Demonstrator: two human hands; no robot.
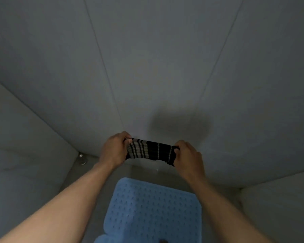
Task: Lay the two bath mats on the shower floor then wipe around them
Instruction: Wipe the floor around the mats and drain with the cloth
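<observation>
My left grip [115, 149] and right grip [186, 154] clutch a striped cloth [153, 151] stretched above the blue mat [153, 207] on the shower floor [74, 181]; a loosened pinch could drop it onto the mat.

We note a black cloth [152, 151] with pale stripes, a blue bath mat [153, 211] with dark dots, and grey walls [147, 58].
</observation>
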